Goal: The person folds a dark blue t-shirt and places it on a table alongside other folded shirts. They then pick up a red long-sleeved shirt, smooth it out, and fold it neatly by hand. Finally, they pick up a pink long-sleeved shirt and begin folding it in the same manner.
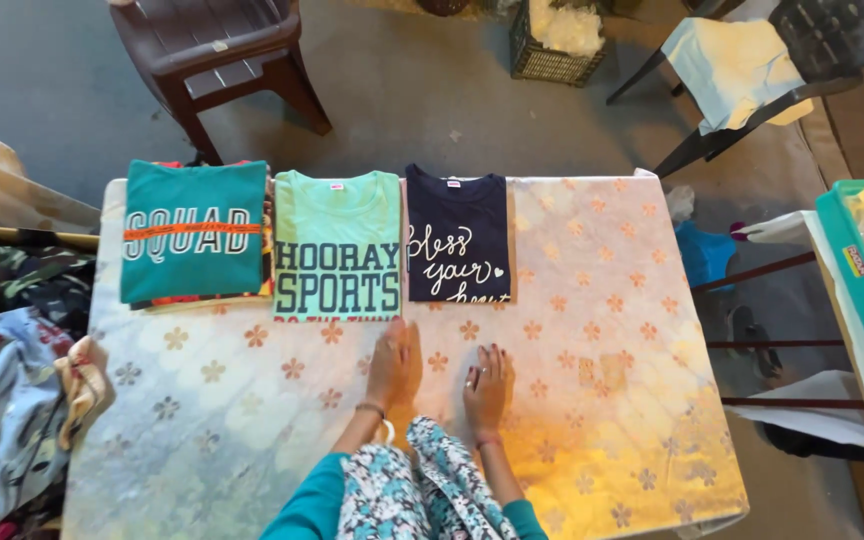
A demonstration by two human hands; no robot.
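Head view: both hands flat on desk (602, 300), palms down, fingers spread, gripping nothing. Left hand (395, 362) just below light green folded tee (337, 245), fingertips nearly at its hem. Right hand (489, 387) below navy tee (457, 235), apart from it. Teal tee (194, 230) left of green one, atop another garment. Loose clothes pile (2, 400) off desk's left edge. Risk, judged: left hand sliding fwd could nudge green tee's hem, spoiling fold; patterned cloth may bunch under palms.
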